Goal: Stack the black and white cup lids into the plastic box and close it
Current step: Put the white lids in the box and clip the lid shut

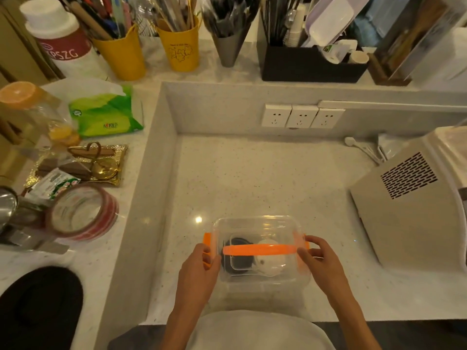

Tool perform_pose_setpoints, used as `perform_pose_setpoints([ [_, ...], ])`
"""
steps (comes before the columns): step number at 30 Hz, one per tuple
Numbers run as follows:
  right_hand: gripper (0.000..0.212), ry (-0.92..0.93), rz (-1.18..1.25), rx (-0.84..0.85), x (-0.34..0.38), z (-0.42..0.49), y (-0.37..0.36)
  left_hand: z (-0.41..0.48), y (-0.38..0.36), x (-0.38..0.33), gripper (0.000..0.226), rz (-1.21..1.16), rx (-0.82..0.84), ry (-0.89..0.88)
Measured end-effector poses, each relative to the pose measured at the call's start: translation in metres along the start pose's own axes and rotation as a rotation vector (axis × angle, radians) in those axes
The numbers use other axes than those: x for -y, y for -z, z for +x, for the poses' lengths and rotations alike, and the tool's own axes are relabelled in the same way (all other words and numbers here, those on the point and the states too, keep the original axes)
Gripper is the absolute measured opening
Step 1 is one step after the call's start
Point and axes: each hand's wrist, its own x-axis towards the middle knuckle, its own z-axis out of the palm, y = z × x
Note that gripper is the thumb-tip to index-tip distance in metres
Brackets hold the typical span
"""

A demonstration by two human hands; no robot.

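Note:
A clear plastic box (257, 226) with its clear lid on top stands on the lower counter near the front edge. An orange handle (260, 249) lies across the lid. Through the plastic I see black cup lids (238, 263) on the left and white cup lids (271, 261) on the right. My left hand (199, 269) grips the box's left end at the orange side clip (207, 237). At the right end, my right hand (321, 261) holds the right orange clip.
A beige machine (404, 205) stands to the right of the box. The raised left ledge holds a tape roll (83, 215), a gold tray (78, 162) and a green tissue pack (106, 114). Yellow utensil cups (179, 44) and wall sockets (300, 116) are at the back.

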Motion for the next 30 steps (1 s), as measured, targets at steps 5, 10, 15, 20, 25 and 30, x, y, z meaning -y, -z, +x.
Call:
perform_pose_setpoints([
  [5,0.033,0.008,0.004,-0.004,0.004,0.006,-0.002,0.009,0.000,-0.002,0.029,0.002,-0.002,-0.011],
  [10,0.032,0.031,0.001,-0.010,0.006,0.010,-0.001,0.020,0.003,-0.002,0.029,0.000,0.011,-0.022],
  [15,0.035,0.021,-0.030,-0.014,-0.002,0.006,0.000,0.018,0.002,0.000,0.030,0.012,-0.001,-0.023],
  [20,0.036,0.043,-0.045,-0.034,-0.005,0.004,-0.002,0.014,0.000,0.000,0.029,-0.008,-0.035,-0.027],
  [25,0.036,0.049,-0.052,-0.040,0.000,0.012,-0.006,0.018,-0.001,-0.004,0.032,-0.007,-0.025,-0.006],
  [30,0.034,0.050,-0.074,-0.036,0.004,0.020,-0.008,0.026,0.001,-0.004,0.025,-0.044,-0.027,-0.008],
])
